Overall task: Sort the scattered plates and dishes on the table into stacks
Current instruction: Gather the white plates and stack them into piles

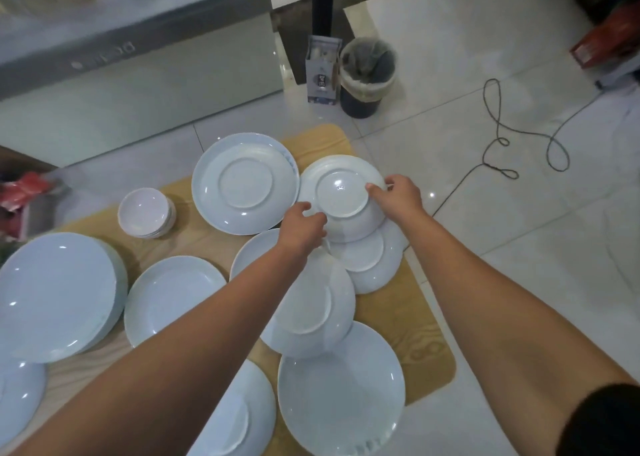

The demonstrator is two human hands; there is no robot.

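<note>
An upside-down white deep dish (341,201) sits at the far right of the wooden table (415,320). My left hand (303,228) grips its near-left rim and my right hand (398,196) grips its right rim. It rests partly on another overturned plate (372,265). A large overturned plate (244,182) lies to its left. A stack of small bowls (145,213) stands further left. An overturned dish (322,313) lies under my left forearm. Upright plates lie nearer: a stack at far left (57,296), one plate (169,299) and another (341,393).
The table's right edge runs close to the dishes, with white floor tiles beyond. A black bin (367,78) and a carton (322,71) stand on the floor behind the table. A cable (498,133) loops across the floor. A red packet (24,192) lies at the far left.
</note>
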